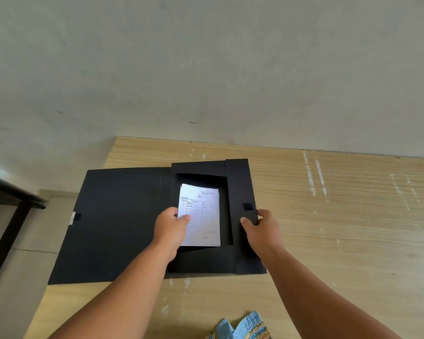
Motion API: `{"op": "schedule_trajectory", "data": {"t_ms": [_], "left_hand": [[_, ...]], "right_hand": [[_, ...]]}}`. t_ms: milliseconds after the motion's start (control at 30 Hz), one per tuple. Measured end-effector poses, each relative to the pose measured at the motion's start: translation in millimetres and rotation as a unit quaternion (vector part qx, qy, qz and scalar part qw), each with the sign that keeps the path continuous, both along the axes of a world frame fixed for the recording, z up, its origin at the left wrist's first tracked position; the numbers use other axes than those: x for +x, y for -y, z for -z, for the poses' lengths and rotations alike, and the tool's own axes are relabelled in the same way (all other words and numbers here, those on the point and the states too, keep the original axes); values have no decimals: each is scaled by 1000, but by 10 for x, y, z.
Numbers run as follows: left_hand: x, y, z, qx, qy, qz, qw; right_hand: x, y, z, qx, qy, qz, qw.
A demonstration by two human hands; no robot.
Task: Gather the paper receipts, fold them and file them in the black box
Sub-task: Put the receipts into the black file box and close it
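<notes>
The black box (123,223) lies open on the wooden table, its lid spread flat to the left and its inner flaps framing a dark compartment. A white stack of folded paper receipts (202,216) with ruled lines rests inside that compartment. My left hand (170,230) pinches the stack's left edge, thumb on top. My right hand (261,228) grips the box's right flap near its small square fastener (247,206).
The wooden table (340,216) stretches to the right and meets a grey wall behind. The table's left edge runs under the box lid, with tiled floor and a dark furniture frame (8,216) beyond. Blue patterned cloth (242,326) shows at the bottom.
</notes>
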State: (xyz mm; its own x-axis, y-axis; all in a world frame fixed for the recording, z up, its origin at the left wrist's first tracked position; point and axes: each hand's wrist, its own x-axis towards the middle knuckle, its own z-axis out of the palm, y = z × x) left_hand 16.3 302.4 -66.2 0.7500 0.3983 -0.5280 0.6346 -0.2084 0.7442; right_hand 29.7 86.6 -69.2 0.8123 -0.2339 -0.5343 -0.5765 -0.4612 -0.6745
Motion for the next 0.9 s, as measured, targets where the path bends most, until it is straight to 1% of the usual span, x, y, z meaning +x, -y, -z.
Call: {"op": "schedule_trajectory", "data": {"t_ms": [167, 300, 367, 467, 533, 700, 900], "left_hand": [[148, 216, 45, 20, -12, 43, 999], [187, 346, 137, 20, -54, 84, 995], [179, 410, 180, 52, -66, 103, 991], [148, 489, 186, 130, -79, 123, 981], [124, 501, 166, 155, -78, 123, 977], [112, 509, 132, 143, -46, 129, 980], [78, 602, 66, 138, -52, 141, 979]], "right_hand": [[9, -74, 38, -16, -10, -9, 1000], [11, -92, 67, -36, -6, -15, 999], [5, -92, 94, -42, -7, -16, 999], [10, -88, 129, -44, -7, -17, 999], [14, -87, 146, -43, -9, -16, 999], [7, -105, 156, -44, -14, -14, 999], [-4, -112, 170, -35, -12, -11, 999]]}}
